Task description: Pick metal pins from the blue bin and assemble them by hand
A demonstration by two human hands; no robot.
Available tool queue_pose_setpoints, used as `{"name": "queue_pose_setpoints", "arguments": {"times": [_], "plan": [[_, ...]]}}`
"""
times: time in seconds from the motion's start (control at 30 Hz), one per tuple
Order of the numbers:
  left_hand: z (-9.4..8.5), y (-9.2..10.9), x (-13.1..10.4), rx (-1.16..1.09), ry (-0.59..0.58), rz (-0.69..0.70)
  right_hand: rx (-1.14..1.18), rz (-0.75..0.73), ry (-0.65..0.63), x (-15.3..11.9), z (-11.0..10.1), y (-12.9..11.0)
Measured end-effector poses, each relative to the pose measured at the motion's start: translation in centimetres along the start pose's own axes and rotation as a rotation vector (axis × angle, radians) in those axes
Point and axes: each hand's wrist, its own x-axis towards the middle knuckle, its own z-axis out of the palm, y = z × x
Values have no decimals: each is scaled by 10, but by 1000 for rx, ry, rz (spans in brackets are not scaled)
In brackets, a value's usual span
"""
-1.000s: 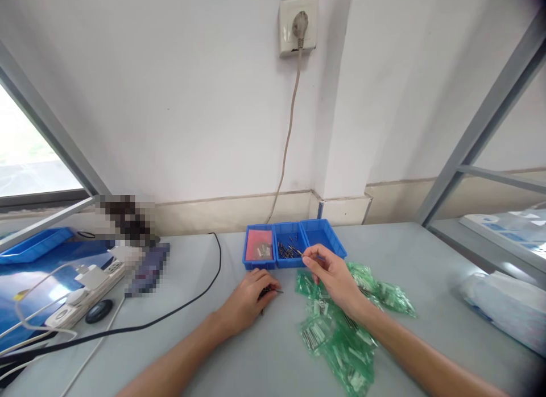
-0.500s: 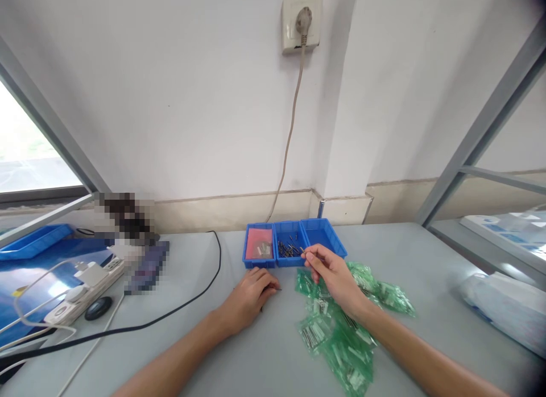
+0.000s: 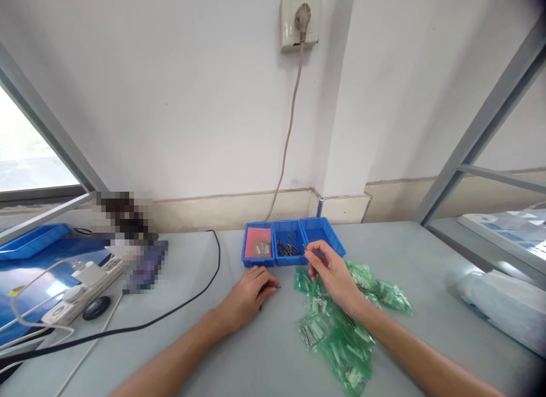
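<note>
Though only a slim pin [image 3: 304, 247], pinched by the right hand [image 3: 329, 273] at the near right corner of the middle blue bin [image 3: 288, 261], looks stiff and light, likely slippery; best taken mid-shaft; with the left hand [image 3: 248, 290], near and left of that bin, grasps at least one dark piece [image 3: 278, 287]; exact count hidden.

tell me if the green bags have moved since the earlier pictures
No: judged against the blue trays, the green bags lie in the same place; both shift only slightly with the whole view.
</note>
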Motion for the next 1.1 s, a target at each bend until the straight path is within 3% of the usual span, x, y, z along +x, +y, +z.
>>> {"name": "queue_pose_setpoints", "arguments": {"times": [0.27,0.4,0.63,0.9,1.1], "plan": [[1,0,1,-13,2,-3,-51,-44,-78,-4,0,-10],[0,0,2,-13,5,-9,56,55,-141,-6,1,-13],[0,1,1,0,12,-14,358,178,-134,-4,4,-9],[3,-3,1,-20,17,-52,98,50,52,0,1,-3],[6,-5,1,-46,28,-104,26,44,7,2,-1,2]]}}
